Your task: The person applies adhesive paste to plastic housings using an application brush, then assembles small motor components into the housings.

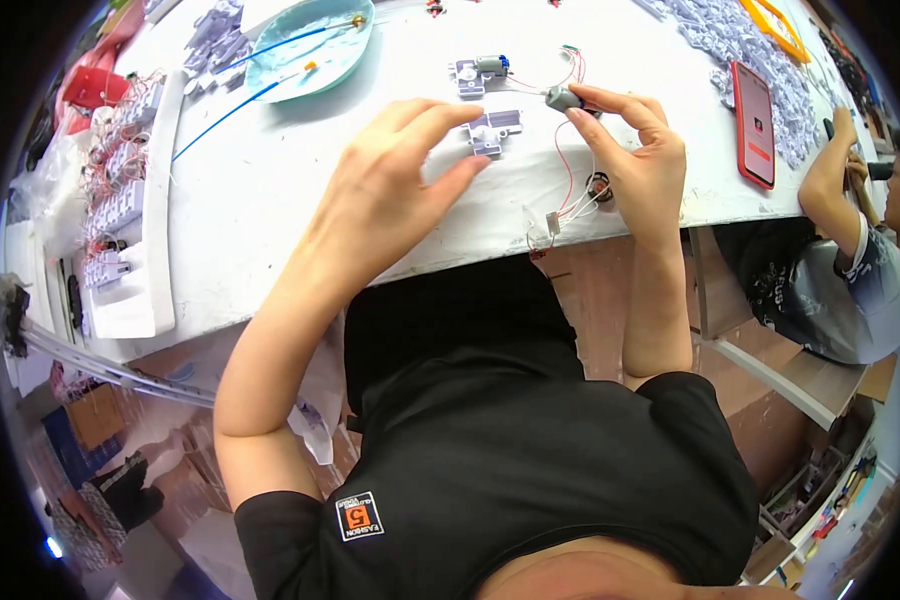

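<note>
My left hand [385, 180] is at the middle of the table, thumb and index finger spread apart. Their tips lie by the left edge of a pale grey plastic housing [488, 133]; whether they touch it I cannot tell. My right hand [635, 150] pinches a small grey motor [562, 98] between thumb and index finger, just right of that housing. Thin red and white wires run by this hand to a small connector piece [554, 222] near the table edge. Beyond the housing lies a similar housing [467, 78] with a blue-ended motor [492, 65] on it.
A light green dish [310, 85] with two blue-handled tools stands at far left. Nearer left, a white tray [155, 290] borders wired grey assemblies. A red-cased phone [755, 130] lies right, beside a heap of grey parts [705, 50]. Another person [850, 270] sits at right.
</note>
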The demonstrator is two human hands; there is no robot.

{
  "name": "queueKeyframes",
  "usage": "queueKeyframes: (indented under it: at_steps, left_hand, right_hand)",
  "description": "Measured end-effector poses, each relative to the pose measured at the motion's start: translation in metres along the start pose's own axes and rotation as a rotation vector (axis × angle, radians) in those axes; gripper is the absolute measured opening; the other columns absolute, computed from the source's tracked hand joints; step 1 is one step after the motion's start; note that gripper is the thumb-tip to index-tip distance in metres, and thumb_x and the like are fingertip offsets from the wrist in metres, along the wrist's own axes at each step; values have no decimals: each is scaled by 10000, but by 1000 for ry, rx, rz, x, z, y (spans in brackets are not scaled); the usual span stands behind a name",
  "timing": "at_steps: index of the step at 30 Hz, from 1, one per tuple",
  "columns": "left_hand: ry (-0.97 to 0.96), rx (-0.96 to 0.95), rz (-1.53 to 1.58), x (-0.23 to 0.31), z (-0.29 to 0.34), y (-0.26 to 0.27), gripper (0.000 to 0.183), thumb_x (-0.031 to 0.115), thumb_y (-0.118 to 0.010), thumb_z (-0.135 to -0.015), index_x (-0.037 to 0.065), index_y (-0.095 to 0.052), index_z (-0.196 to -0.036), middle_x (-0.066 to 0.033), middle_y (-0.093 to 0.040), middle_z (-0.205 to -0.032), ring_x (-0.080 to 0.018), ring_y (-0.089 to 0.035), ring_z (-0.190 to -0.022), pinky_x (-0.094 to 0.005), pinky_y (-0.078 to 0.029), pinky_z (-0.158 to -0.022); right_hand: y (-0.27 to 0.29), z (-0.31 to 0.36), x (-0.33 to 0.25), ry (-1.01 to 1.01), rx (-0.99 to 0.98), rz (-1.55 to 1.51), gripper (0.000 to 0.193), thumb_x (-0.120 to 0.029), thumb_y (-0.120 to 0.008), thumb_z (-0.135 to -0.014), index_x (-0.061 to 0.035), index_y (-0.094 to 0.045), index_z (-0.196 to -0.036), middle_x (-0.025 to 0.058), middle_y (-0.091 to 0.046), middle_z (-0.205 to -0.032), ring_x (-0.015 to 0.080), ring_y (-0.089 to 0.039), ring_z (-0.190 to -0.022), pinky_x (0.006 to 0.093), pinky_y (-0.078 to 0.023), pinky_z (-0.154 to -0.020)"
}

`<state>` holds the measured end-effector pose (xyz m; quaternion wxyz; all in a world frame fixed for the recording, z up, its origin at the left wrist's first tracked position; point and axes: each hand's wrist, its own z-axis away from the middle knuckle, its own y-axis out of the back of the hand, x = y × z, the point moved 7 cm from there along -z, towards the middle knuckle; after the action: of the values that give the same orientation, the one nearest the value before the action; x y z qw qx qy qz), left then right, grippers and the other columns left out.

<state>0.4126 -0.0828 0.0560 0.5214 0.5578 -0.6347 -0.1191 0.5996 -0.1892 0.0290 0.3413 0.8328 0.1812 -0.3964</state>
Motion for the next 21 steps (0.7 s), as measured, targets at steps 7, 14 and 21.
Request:
queueKeyframes:
  at_steps: [7,14,21]
  left_hand:
    - [41,-178,-2,-18,-10,-19,388,125,-813,-802,3,-697,-1152,-116,-638,-1123,-247,-637,-1072,-329,-514,-925]
    - [190,-235,236,-35,13,-13,404,59,-843,-752,1,-710,-1128,-70,-626,-1044,-189,-633,-1013,-303,-517,-904]
    - [153,-222,214,-34,13,-11,388,62,-852,-740,6,-727,-1102,-71,-628,-1028,-181,-631,-982,-289,-515,-891]
  right_hand:
    - [-14,1,-9,75,-67,-25,260,-99,-799,-820,-92,-788,-1080,59,-722,-963,166,-628,-977,282,-508,-852]
    - [-44,13,-38,393,-252,111,230,-101,-784,-761,-138,-781,-989,-6,-743,-877,201,-627,-965,379,-425,-1005]
    - [-46,20,-44,409,-279,251,238,-100,-807,-751,-163,-798,-980,-38,-760,-933,191,-649,-983,464,-345,-1122]
